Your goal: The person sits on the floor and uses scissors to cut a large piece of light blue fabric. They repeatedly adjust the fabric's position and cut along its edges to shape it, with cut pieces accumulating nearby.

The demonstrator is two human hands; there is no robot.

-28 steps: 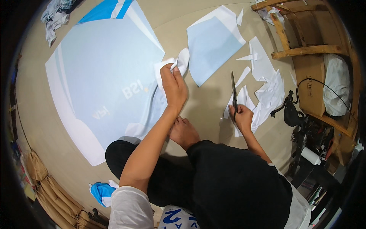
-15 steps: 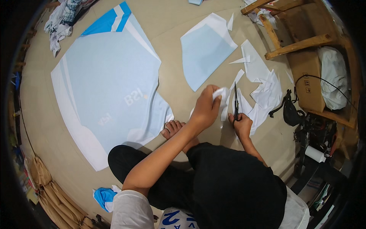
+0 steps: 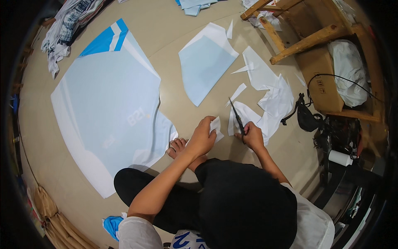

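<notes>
My left hand (image 3: 203, 137) is closed on a small white fabric piece (image 3: 216, 125), held just above the floor by my bare foot (image 3: 177, 146). In my right hand (image 3: 252, 137) are dark scissors (image 3: 237, 117), their blades pointing away and slightly left, beside white fabric scraps (image 3: 280, 99). A large light-blue fabric panel (image 3: 112, 91) with white edges and a brighter blue corner lies spread out on the left. Beyond my hands is a smaller light-blue panel (image 3: 209, 62) with a white border. Part of the held piece is hidden by my left fingers.
A wooden stool (image 3: 304, 43) lies on its side at the far right, near a cardboard box (image 3: 323, 87) and a white plastic bag (image 3: 349, 72). Piled clothes (image 3: 70, 31) are at the far left. Folded blue fabric (image 3: 192, 6) rests at the back.
My left hand has come nearer and leftward with the white piece, away from the scissors. The scissors now lean further left. The whole view has shifted a little.
</notes>
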